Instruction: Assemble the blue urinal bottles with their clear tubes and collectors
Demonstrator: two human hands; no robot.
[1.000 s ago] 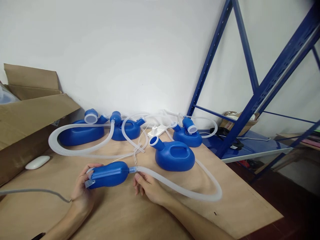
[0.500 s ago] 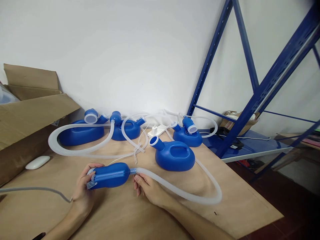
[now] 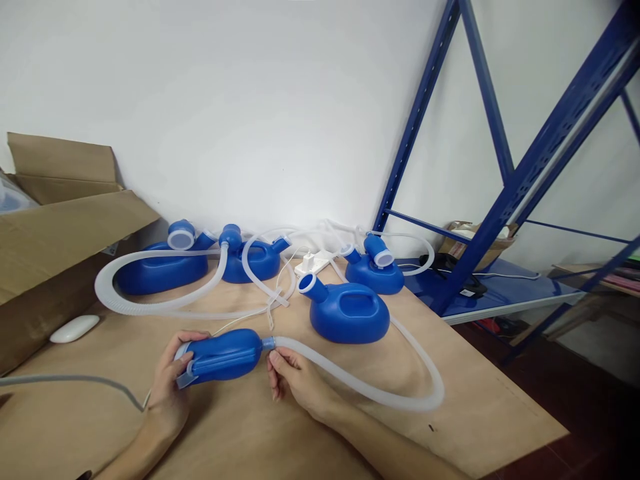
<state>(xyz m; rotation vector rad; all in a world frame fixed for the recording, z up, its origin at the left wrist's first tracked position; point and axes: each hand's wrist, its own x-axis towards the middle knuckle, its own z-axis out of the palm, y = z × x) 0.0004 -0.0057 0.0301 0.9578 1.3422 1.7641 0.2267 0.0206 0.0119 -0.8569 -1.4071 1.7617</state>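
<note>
Watching from my remote seat, I saw the left hand (image 3: 170, 393) clenched round the wide end of the blue cup (image 3: 225, 357). Its fingers lay over the top, and the cup's pale rim flap stuck out past the palm. The cup lay on its side low over the table (image 3: 250, 443); I could not tell whether it touched the wood. Its long axis ran left to right across my view, with the narrow end pointing away from the left grip toward the right hand (image 3: 297, 383).

That hand was pinched on the hose (image 3: 380, 395) just where the hose met the cup's neck (image 3: 269, 343). The neck therefore sat between the two grips, just beside the right fingertips and farther from the left palm, so the right hand was the nearer. From the right grip the hose ran on rightward, looped round and curved back behind the nearest jug (image 3: 350, 313), which stood beyond the right hand.

Three more jugs (image 3: 163, 270) with hoses of their own stood farther off against the wall, beside a power strip (image 3: 313, 262). A white mouse (image 3: 75, 329) lay out to the left of the left hand, and a grey cable (image 3: 75, 380) ran in toward that wrist. A cardboard box (image 3: 65, 233) sat beyond the mouse, and a blue shelf frame (image 3: 525, 173) rose far to the right.

I could read no brand, label or writing on the cup, jugs or box.
</note>
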